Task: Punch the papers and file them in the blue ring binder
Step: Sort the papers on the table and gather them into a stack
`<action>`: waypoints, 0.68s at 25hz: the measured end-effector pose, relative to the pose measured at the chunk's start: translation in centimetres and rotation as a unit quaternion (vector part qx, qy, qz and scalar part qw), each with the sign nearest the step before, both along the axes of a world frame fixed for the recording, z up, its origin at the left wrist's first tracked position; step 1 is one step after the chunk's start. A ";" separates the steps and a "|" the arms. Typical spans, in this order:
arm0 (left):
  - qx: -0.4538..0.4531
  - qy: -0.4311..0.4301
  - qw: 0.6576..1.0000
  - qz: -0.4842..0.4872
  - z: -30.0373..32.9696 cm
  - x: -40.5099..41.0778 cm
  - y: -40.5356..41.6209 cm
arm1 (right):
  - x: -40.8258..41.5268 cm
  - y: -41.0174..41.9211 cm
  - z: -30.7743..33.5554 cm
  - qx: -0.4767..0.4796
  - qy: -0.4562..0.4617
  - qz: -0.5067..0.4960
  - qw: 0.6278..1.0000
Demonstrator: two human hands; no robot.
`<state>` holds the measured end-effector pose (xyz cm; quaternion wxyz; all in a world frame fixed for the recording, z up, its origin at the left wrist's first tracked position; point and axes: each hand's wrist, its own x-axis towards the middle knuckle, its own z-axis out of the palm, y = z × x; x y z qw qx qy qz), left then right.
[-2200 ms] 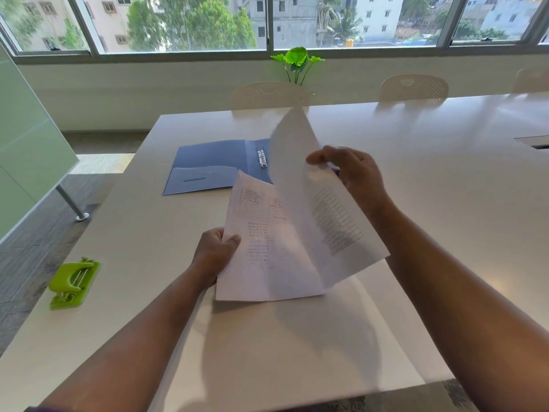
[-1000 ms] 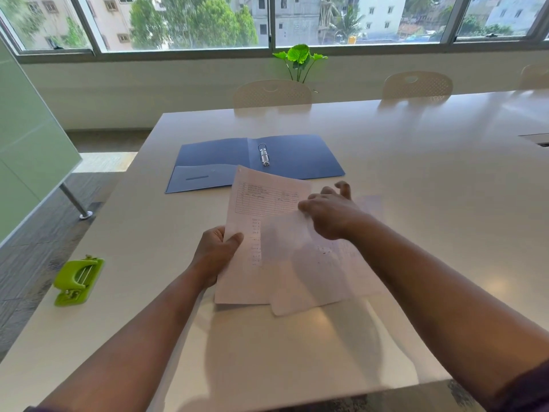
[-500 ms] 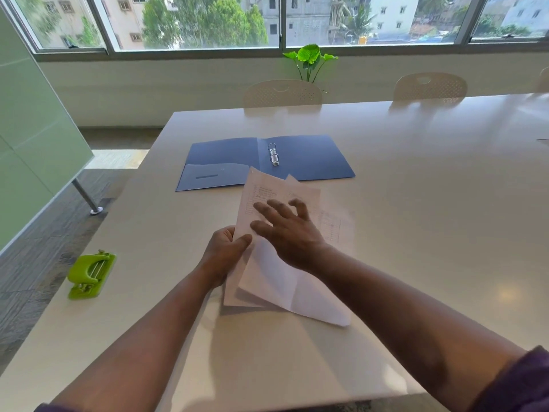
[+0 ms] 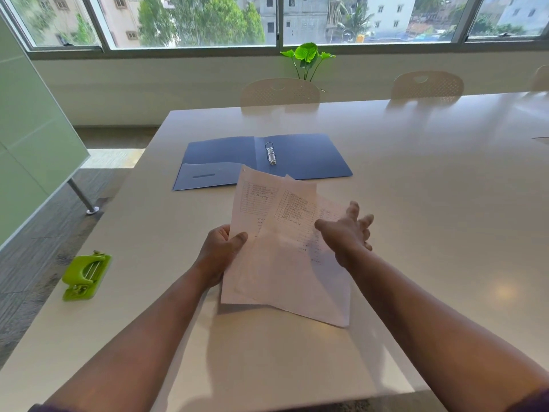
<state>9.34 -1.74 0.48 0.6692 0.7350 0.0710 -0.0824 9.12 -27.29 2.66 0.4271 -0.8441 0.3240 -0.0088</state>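
Papers (image 4: 285, 248): several loose printed sheets with handwriting, fanned unevenly, held above the near middle of the worktop (image 4: 430, 188); their far corners overlap the binder's near edge in this view.

Left hand (image 4: 221, 249): grips the sheets at their left edge, thumb on top, fingers beneath.

Right hand (image 4: 346, 230): fingers spread and straight, holding nothing, at the right side of the sheets (whether it touches them cannot be told).

Blue ring binder (image 4: 303, 157): lying open flat beyond the papers, metal rings (image 4: 271, 153) at the spine, a pocket on the left inner cover.

Green hole punch (image 4: 86, 275): near the worktop's left edge, well apart from the papers.

Two pale chairs (image 4: 279, 92) at the far side; leafy plant (image 4: 307, 58) below the window.
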 end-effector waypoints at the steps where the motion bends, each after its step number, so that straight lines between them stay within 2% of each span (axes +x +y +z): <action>1: -0.003 0.001 1.000 0.000 0.0 0.0 0.0 | 0.3 -0.2 0.0 0.026 -0.016 -0.012 0.999; 7: -0.021 -0.003 1.000 -0.012 0.5 -0.4 -0.2 | 0.7 -0.2 0.2 0.175 -0.101 -0.038 0.979; 17: -0.012 -0.028 1.000 -0.004 0.0 -0.3 -0.3 | 0.1 0.2 -0.1 0.245 -0.141 -0.014 0.959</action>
